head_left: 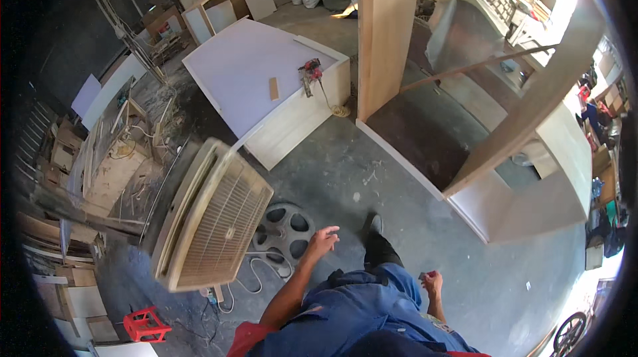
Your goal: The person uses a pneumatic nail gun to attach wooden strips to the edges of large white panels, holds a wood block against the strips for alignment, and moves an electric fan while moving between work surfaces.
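Observation:
My left hand (324, 240) hangs in the air in front of my body, beside the box fan (229, 221), its fingers loosely apart and nothing in them. My right hand (432, 282) is low by my right hip with curled fingers. A small dark thing shows at its fingertips, too small to name. Ahead lies a large cabinet (246, 58) with a pale purple top panel. On that panel rest a red power tool (310, 72) with a cord and a small wooden block (274, 88). Neither hand touches them.
A round grey base with holes (286, 221) and a white cord (256, 274) lie beside the fan. An open wooden frame (389, 38) stands ahead to the right. A red stool (146, 325) is at lower left. Boards and scrap (126, 164) crowd the left side.

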Demonstrator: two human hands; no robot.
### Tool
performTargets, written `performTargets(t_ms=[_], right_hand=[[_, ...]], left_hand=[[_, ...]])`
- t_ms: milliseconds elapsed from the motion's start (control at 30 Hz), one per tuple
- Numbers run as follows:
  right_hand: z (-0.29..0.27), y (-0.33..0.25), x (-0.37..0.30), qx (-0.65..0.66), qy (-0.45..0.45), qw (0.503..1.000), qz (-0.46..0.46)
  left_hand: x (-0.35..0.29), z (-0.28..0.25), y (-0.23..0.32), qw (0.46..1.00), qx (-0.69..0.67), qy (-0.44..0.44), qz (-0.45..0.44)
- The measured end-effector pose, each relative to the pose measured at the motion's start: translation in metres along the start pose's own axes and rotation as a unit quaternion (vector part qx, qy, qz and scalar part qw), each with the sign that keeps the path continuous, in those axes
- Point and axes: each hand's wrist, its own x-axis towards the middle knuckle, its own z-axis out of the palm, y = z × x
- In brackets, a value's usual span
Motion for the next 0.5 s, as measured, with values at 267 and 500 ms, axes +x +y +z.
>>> performTargets(t_ms=[267, 500], right_hand=[[0.093, -0.42, 0.154, -0.054, -0.222, 0.925, -0.303], [0.249, -0.656, 0.172, 0.069, -0.524, 0.815, -0.239]], left_hand=[[0.141, -0.029, 0.133, 0.998, -0.006, 0.059, 0.007], [0.259, -0.121, 0.183, 0.961, -0.223, 0.157, 0.045]])
